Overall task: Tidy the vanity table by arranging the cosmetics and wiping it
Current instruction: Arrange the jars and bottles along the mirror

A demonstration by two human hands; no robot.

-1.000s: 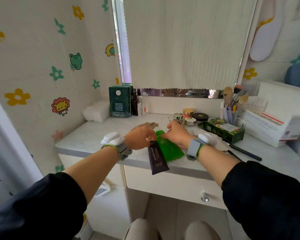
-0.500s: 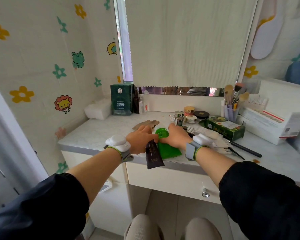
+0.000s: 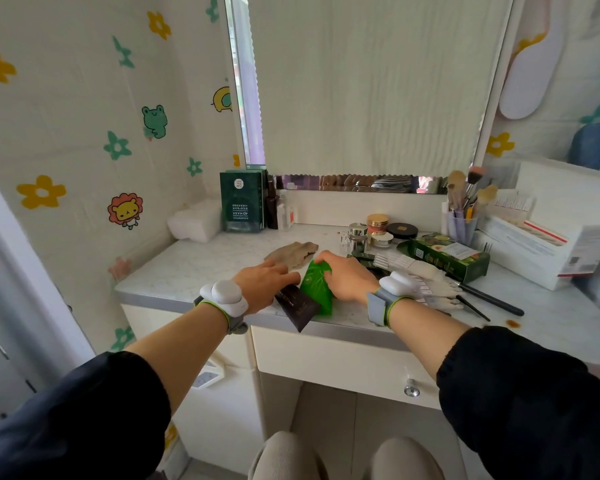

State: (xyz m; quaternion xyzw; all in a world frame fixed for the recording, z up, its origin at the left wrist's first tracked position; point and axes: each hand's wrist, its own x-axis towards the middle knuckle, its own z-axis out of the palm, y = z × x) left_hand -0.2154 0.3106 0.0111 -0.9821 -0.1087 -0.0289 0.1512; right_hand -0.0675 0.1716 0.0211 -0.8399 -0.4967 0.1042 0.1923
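the left hand [image 3: 262,284] has its fingers curled over the upper end of a dark tube [image 3: 297,304]. the right hand [image 3: 349,278] wraps the cap end of the green tube [image 3: 317,289], which lies touching the dark one. both tubes sit at the front edge of the vanity table [image 3: 187,268].

the dark tube's tail juts past that edge just left of the green tube, so a loose hold would likely drop it to the floor. the right wrist hangs over loose white strips, with a black brush [image 3: 489,299] further right of the green tube; a careless sweep could scatter them.

a tan cloth [image 3: 291,253] lies just behind the green tube, and an orange stain [image 3: 513,323] well to its right is not yet wiped. far behind-left stands a dark green box [image 3: 242,200]. behind-right cluster jars [image 3: 378,221], a green carton [image 3: 444,254] and a brush cup [image 3: 461,223]. the pale marbled top meets flower-stickered walls, and a pale cloth covers the mirror [image 3: 371,81].
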